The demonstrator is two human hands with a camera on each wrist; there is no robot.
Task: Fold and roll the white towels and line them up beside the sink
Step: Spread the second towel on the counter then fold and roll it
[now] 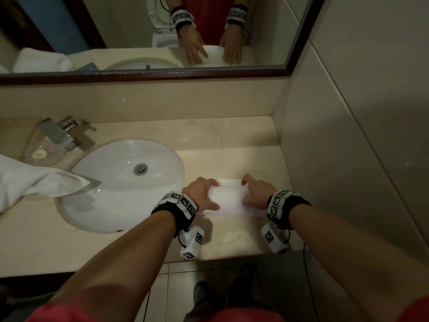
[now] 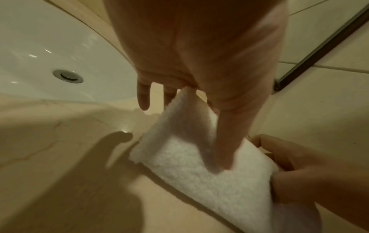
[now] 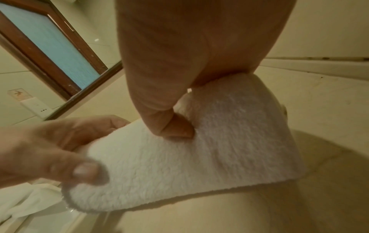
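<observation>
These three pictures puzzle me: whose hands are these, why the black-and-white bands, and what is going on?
No machine here: a person wears one camera on the head and one on each wrist, strapped on with patterned bands. The head view looks down at a beige counter beside a white sink. The left hand and right hand both grip a small white towel, apparently rolling it. The two close-ups are the wrist views. Another towel lies left of the sink, one corner over the basin.

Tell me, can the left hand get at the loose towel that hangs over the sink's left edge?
Probably yes: only the open sink lies between the left hand and the loose towel, but that hand first must release the towel roll.
</observation>
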